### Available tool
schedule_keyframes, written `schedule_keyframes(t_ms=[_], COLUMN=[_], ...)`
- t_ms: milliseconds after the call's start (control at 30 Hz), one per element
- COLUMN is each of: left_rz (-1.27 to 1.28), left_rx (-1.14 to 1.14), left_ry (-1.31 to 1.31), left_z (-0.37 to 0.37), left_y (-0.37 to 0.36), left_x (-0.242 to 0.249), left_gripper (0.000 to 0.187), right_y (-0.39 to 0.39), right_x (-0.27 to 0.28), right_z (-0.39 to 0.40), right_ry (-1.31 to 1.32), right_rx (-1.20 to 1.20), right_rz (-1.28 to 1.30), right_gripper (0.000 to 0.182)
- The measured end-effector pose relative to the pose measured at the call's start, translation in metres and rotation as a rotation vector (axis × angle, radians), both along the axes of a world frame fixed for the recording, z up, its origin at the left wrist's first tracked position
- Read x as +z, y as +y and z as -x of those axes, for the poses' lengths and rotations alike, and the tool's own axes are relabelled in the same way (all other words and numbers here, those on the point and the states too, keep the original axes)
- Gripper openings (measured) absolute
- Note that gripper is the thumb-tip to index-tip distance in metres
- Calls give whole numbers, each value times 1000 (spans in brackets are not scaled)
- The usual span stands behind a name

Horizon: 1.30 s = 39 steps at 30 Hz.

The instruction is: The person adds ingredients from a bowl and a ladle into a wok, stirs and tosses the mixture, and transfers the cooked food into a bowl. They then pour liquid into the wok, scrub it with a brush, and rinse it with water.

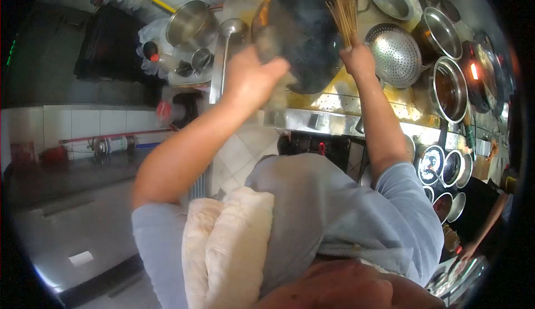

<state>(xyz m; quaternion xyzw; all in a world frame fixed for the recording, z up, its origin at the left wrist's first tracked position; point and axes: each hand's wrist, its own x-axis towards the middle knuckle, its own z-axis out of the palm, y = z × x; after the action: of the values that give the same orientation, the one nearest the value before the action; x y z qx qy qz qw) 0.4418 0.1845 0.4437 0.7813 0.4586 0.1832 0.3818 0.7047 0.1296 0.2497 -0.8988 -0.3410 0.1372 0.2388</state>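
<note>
far left, a deep metal pot (190, 23) stands near a small metal cup (201, 59). right of them a long-handled ladle (233, 28) lies by the stove edge, handle toward the person. a folded cream cloth (231, 247) lies on the person's left shoulder.

left hand (253, 80) is at the near left side of the wok, thumb out toward it. a greyish, cloth-like thing (275, 94) shows at the hand, motion-blurred. can't tell how tight the grip is, or whether the hand touches the wok.

big dark wok (306, 33) is over the stove, tipped steeply, with an orange glow at its left side. haze over its surface, contents unclear.

right hand (358, 61) is closed narrow around the lower end of a thin-stick brush (344, 16). brush is upright in view, sticks fanning out at the top, at the right side of the wok.

just right of that hand: round perforated strainer (393, 55), shallow metal pan (393, 2) beyond it. further right, two deep metal pots (443, 33) (449, 90), the nearer with brown contents. below them, a group of round containers (432, 165). lower right edge, another person's hand (468, 251) near metal trays.
</note>
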Motion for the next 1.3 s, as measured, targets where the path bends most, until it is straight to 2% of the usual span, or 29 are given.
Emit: schedule_keyframes(t_ms=[33, 100, 167, 200, 267, 367, 400, 433, 500, 533, 567, 600, 633, 667, 700, 733, 767, 833, 867, 933, 967, 1000, 1133, 1167, 1233, 1267, 1300], left_rz=[4, 267, 565, 652, 860, 890, 956, 1024, 1089, 1041, 1108, 1123, 1139, 1167, 1192, 1209, 1219, 1290, 1302, 1288, 1292, 1316, 1301, 1308, 1377, 1382, 1397], left_rx=[-5, 236, 334, 404, 528, 647, 647, 648, 637, 625, 621, 589, 555, 564, 572, 578, 573, 523, 518, 577, 570, 548, 540, 535, 472, 487, 488], left_ry=[-3, -139, -497, -524, -628, -503, -582, -662, -732, -704, -713, -789, -861, -843, -833, -818, -815, -817, -808, -853, -851, -862, -866, -857, -906, -902, -881], left_z=[19, 58, 84, 93, 98, 53, 39, 23, -3, -7, -8, -8, -7, -3, -7, -7, -7, -5, -3, -11, -10, -11, -2, 1, -3, 1, 2], left_y=[15, 41, 34, 32, 36, 39, 49, 61, 75, 73, 75, 73, 74, 70, 71, 74, 76, 74, 68, 70, 68, 71, 73, 69, 73, 71, 72], left_x=[-22, -70, -95, -110, -146, -121, -138, -162, -194, -186, -195, -194, -192, -197, -203, -208, -216, -231, -230, -227, -225, -227, -223, -227, -238, -236, -233], left_gripper=[49, 42, 35, 32, 26, 22, 21, 20, 21, 21, 22, 23, 23, 23, 25, 27, 27, 28, 28, 30, 30, 29, 29, 29, 30, 30, 32], right_y=[2, 6, 15, 20, 40, 86, 103, 127, 184, 201, 215, 225, 217, 209, 188, 158, 164, 174, 172, 180, 183, 180, 179, 173, 184, 189, 193], right_x=[22, 60, 60, 73, 100, 147, 156, 140, 77, 43, 8, -28, -32, -23, -2, 47, 29, -15, -14, 9, 3, 11, 37, -28, 33, 40, 44], right_z=[-3, -9, -31, -37, -36, -31, -35, -43, -56, -54, -51, -48, -12, 29, 57, 74, 43, -51, -60, -71, -42, -41, -34, -117, -92, -86, -85], right_ry=[-3, 263, -66, -268, -316, -485, -548, -594, -681, -467, -249, -88, -161, -199, -72, 182, 183, 273, 281, -39, -81, -90, 399, -102, -464, -457, -456], right_rx=[-5, 67, 144, 177, 152, 44, 7, -61, -258, -184, -111, 149, 496, 691, 833, 821, 813, 756, 745, 280, 491, 487, 575, 722, 27, 36, 7], right_rz=[4, 67, -298, -490, -557, -823, -917, -845, -597, -353, -108, 331, 553, 640, 530, 327, 334, 727, 733, 626, 725, 720, 874, 756, 289, 297, 149], right_gripper=[69, 71, 75, 79, 81, 86, 88, 99, 54, 51, 47, 41, 42, 42, 44, 50, 50, 50, 50, 38, 36, 36, 51, 57, 86, 86, 88])
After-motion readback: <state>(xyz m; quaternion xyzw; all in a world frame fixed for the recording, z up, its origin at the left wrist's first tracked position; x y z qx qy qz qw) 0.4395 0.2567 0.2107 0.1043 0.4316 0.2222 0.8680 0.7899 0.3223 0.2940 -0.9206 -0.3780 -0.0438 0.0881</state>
